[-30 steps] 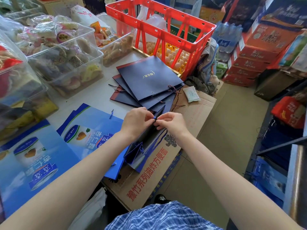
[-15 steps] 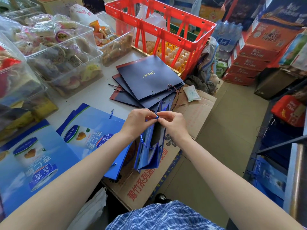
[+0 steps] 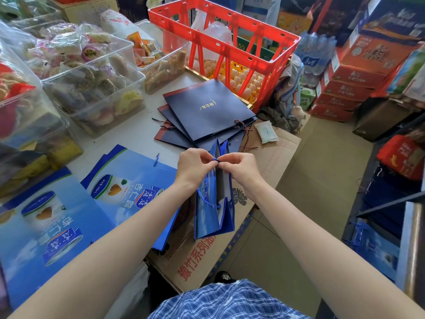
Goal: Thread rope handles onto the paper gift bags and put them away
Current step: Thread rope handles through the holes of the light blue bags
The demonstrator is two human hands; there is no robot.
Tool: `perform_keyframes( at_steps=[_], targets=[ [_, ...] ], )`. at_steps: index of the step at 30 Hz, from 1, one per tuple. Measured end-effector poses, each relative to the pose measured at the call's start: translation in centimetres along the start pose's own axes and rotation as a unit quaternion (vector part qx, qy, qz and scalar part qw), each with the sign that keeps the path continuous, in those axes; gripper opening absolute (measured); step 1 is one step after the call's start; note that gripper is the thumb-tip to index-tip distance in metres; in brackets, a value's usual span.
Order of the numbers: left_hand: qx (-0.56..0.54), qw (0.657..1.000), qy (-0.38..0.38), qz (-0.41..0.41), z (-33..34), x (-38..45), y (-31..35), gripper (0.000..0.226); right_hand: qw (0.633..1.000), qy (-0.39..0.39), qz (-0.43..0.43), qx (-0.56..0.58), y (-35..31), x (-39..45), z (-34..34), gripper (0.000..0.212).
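Head view: a person's two bare hands over a table edge.
Left hand [image 3: 194,165]: fingertips pinched on the blue rope handle [image 3: 214,159] at the bag's top edge.
Right hand [image 3: 239,165]: fingertips pinched on the same rope, touching the left hand's fingertips.
Blue gift bag [image 3: 215,212]: held upright, folded flat, above a flattened cardboard box [image 3: 271,162]; a rope loop hangs on its left face.
Navy bags [image 3: 207,111]: stacked flat behind, beside a red crate [image 3: 230,42].
Printed blue bags [image 3: 128,180]: flat on the table, left.
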State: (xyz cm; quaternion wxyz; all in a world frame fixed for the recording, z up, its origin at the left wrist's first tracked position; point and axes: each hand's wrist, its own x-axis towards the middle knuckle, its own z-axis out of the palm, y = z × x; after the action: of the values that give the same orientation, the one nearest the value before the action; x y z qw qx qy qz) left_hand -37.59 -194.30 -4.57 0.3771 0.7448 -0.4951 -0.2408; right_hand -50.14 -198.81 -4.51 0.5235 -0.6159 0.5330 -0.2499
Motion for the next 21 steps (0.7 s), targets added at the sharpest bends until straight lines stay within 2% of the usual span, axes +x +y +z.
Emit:
perform_keyframes(
  at_steps=[2, 5, 7, 12, 15, 21],
  targets=[
    [0.031, 0.999, -0.007, 0.022, -0.1, -0.1, 0.1, 0.011, 1.0, 0.009, -0.016, -0.023, 0.1, 0.0, 0.2, 0.013],
    [0.114, 0.987, -0.037, 0.107, -0.4, -0.3, 0.1, 0.011, 0.999, 0.009, -0.035, -0.04, 0.4, 0.0, 0.3, 0.014],
    [0.117, 0.983, -0.049, 0.132, -0.7, -0.3, 0.0, 0.01, 0.998, -0.004, -0.046, -0.05, 0.4, 0.0, 0.2, 0.014],
    [0.079, 0.991, -0.045, 0.101, -0.8, 0.3, -0.2, 0.006, 0.992, -0.012, -0.079, -0.102, -0.4, 0.0, -0.2, 0.012],
    [0.022, 0.997, -0.048, 0.064, -1.0, 0.5, -0.1, 0.024, 0.986, -0.011, -0.1, -0.137, -0.6, -0.1, -0.2, 0.012],
    [-0.032, 0.99, -0.128, 0.046, -2.1, 1.2, -0.5, 0.037, 0.99, -0.028, -0.088, -0.104, -0.5, -0.2, -0.5, 0.012]
  ],
)
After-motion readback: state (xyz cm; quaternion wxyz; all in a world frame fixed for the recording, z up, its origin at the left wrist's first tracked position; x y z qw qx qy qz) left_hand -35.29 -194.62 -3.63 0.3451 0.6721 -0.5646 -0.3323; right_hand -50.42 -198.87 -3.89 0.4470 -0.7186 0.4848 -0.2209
